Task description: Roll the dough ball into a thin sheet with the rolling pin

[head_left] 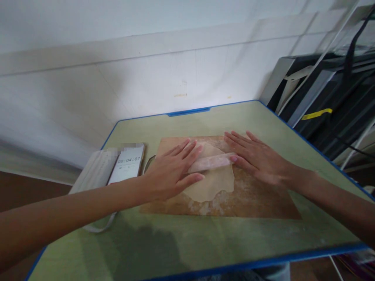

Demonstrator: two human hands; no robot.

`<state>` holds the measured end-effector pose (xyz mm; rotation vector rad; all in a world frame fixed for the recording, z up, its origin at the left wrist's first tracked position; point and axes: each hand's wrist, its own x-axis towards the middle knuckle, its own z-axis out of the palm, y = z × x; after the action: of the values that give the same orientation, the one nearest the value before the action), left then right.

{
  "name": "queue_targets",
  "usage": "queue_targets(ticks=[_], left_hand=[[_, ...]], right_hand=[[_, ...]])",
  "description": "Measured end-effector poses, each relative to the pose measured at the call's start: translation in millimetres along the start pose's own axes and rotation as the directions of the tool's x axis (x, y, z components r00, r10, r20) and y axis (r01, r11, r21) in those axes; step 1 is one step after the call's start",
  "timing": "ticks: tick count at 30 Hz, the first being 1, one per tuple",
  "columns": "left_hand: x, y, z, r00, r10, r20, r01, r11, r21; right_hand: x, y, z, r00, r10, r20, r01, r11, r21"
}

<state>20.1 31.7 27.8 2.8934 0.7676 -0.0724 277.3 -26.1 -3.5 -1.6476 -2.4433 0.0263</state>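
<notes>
Green, blue-edged table bears rectangular wooden board with cream dough sheet. Left hand (nine o'clock) and right hand (three) lie flat, fingers extended, on whitish cylindrical rolling pin.

place: home, by the look
bench: small, green, blue rim
wall: white, stained, behind bench
board: floured wood, dough sheet, on bench
phone: timer up, bench's left side
clutter: dark flat panels right of bench

before board: table lay open | left: phone and white item blocked | back: wall barred passage | right: black gear crowded table
</notes>
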Motion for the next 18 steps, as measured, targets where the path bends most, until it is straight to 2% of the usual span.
queue_targets(ticks=[3, 7, 11, 15, 18], left_hand=[[9, -8, 3, 0.998, -0.060, -0.010, 0.060, 0.998, 0.001], [21, -18, 8, 0.994, -0.113, 0.004, 0.113, 0.993, -0.023], [17, -6, 7, 0.978, -0.207, 0.007, 0.207, 0.976, -0.063], [4, 15, 3, 0.962, -0.269, 0.045, 0.272, 0.947, -0.168], [-4, 30, 4, 0.975, -0.205, 0.085, 0.218, 0.956, -0.197]], right_hand=[[16, 5, 0, 0.999, 0.039, 0.029, -0.038, 0.999, -0.024], [54, 17, 2, 0.989, 0.087, 0.116, -0.075, 0.992, -0.102], [80, 24, 3, 0.988, 0.092, 0.121, -0.077, 0.989, -0.123], [79, 24, 3, 0.991, 0.082, 0.104, -0.066, 0.987, -0.147], [62, 19, 3, 0.993, 0.061, 0.104, -0.044, 0.986, -0.161]])
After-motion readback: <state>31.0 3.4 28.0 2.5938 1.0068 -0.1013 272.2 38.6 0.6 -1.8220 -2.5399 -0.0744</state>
